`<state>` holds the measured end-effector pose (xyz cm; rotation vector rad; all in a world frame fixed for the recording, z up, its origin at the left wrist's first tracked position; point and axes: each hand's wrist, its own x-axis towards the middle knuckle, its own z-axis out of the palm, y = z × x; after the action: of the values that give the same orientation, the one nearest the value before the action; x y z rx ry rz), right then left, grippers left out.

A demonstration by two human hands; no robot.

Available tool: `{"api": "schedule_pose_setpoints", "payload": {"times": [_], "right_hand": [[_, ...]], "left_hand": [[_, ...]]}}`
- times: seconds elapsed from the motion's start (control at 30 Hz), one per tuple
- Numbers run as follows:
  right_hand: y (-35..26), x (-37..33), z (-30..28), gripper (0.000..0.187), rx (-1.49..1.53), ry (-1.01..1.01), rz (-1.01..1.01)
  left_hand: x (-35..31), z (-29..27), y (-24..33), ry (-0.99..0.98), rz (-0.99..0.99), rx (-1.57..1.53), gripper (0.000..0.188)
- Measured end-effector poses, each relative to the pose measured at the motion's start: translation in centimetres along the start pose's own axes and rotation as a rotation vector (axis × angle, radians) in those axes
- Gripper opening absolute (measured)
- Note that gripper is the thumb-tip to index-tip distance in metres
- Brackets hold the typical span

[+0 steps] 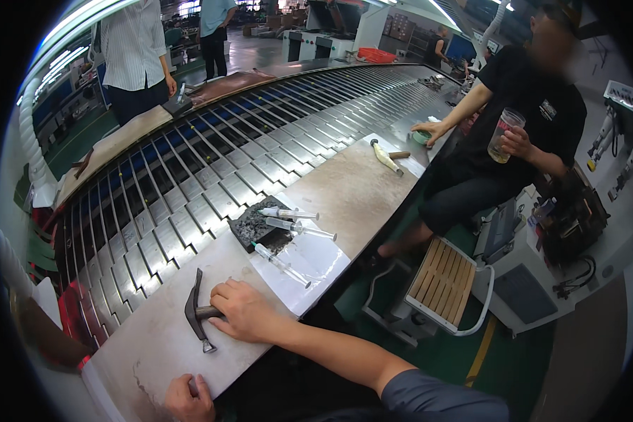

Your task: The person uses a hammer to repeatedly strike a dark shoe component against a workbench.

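Observation:
My right hand [243,311] is closed around the short handle of a hammer [193,313], whose dark metal head lies on the pale board [155,344]. One end of the head is curved and pointed, the other blunt. At the board's near edge rests my left hand [190,399], its fingers curled in and nothing visible in them. Beyond the hammer is a dark block [250,228] with a rough, grey top. Two clear syringes [302,228] lean across it, and a third syringe [281,265] lies on white paper [316,264].
A slatted metal conveyor [211,190] runs along the far side. Further right, a second hammer [387,156] lies on another board [348,190]. A co-worker [513,112] there holds a glass mug [505,135] and touches a green round object [422,138]. A slatted wooden seat [441,285] stands below.

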<state>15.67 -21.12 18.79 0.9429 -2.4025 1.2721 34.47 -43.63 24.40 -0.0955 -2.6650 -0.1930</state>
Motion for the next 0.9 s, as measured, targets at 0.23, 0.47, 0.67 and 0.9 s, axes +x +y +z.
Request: {"api": "schedule_pose_setpoints", "payload": {"times": [0.23,0.47,0.67,0.9], "right_hand": [[-0.1,0.2,0.5,0.032,0.049,0.005,0.006],[-0.2,0.0,0.4,0.031,0.016,0.038,-0.018],[-0.2,-0.3,0.0,0.033,0.015,0.044,-0.015],[-0.7,0.6,0.9,0.031,0.054,0.018,-0.032]], "left_hand": [[-0.5,0.0,-0.5,-0.008,-0.024,0.022,0.016],[-0.3,-0.4,0.0,-0.012,-0.028,0.013,0.016],[-0.2,-0.4,0.6,0.009,-0.015,0.049,0.017],[-1.1,0.5,-1.3,0.017,-0.101,0.003,0.014]]}}
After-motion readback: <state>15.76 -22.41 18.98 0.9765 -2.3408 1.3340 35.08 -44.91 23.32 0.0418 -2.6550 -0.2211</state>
